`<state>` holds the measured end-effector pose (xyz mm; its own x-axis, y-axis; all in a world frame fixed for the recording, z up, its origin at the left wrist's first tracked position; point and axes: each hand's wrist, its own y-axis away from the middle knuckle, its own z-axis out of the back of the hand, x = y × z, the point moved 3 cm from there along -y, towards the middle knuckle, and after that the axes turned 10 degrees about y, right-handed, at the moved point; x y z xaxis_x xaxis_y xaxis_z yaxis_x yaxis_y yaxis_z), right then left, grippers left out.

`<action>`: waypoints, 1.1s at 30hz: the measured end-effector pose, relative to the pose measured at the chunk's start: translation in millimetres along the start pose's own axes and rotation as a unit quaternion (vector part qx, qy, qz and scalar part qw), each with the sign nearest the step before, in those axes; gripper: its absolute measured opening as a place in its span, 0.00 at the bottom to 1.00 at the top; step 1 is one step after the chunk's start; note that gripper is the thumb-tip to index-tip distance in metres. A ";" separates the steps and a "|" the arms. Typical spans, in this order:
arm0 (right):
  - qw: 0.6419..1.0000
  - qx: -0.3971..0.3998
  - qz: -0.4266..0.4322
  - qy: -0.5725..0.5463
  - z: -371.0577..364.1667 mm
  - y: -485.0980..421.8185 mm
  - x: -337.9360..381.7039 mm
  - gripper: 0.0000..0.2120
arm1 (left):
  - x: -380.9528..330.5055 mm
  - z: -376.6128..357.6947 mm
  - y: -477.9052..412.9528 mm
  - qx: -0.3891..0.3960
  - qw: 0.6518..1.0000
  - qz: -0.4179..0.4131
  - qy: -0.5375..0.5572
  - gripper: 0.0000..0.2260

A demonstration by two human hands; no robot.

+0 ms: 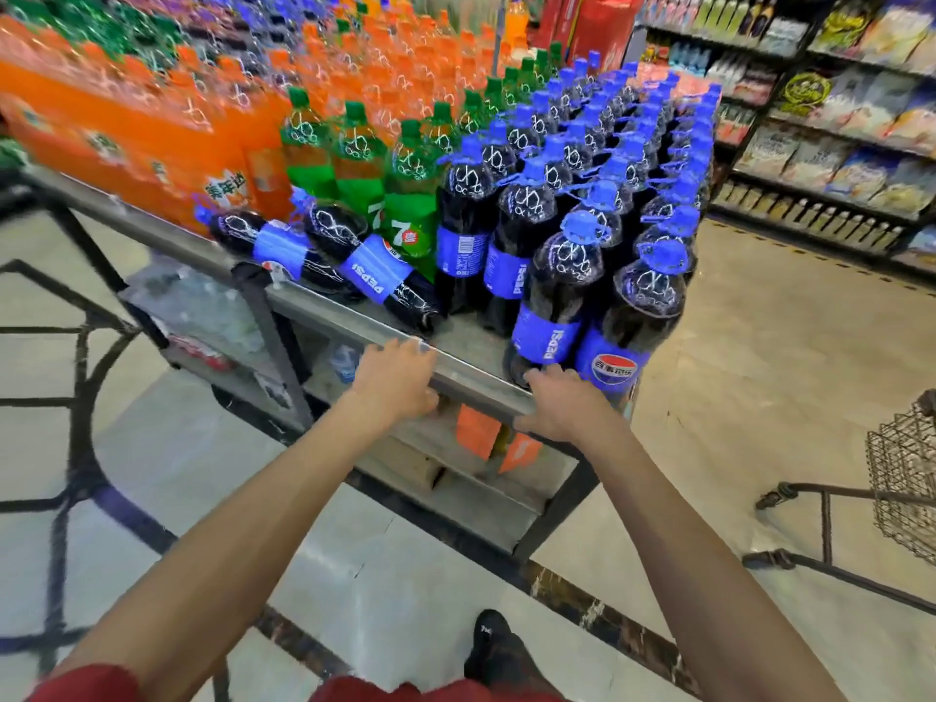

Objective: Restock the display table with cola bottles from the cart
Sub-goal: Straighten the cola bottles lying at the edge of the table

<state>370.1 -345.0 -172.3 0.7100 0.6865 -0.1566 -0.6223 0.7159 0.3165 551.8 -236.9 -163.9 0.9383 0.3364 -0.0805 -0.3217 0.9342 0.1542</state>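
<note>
The display table (324, 316) has a grey metal front edge. Several upright cola bottles (552, 291) with blue caps and blue labels stand in rows on its right part. Two more cola bottles (372, 273) lie on their sides near the front edge, left of the rows. My left hand (392, 380) grips the table's front edge, fingers on top and thumb below. My right hand (559, 402) lies over the edge farther right, its fingertips touching the base of the front cola bottle (625, 316). A wire cart (901, 491) shows at the right border.
Green soda bottles (410, 195) and orange soda packs (126, 139) fill the table's left and back. A black metal frame (66, 397) stands on the floor at left. Stocked store shelves (835, 144) line the aisle at right. My shoe (489, 646) is below the table.
</note>
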 end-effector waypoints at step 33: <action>0.997 -0.057 0.025 -0.039 89.3 -267.8 160.6 0.38 | 256.2 8.1 -183.9 -0.160 0.852 0.195 0.459 0.31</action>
<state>680.2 -437.9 -198.6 0.6982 0.7127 -0.0680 -0.6876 0.6940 0.2133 852.5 -323.5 -204.9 0.3042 0.4426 -0.8436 -0.7425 0.6649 0.0811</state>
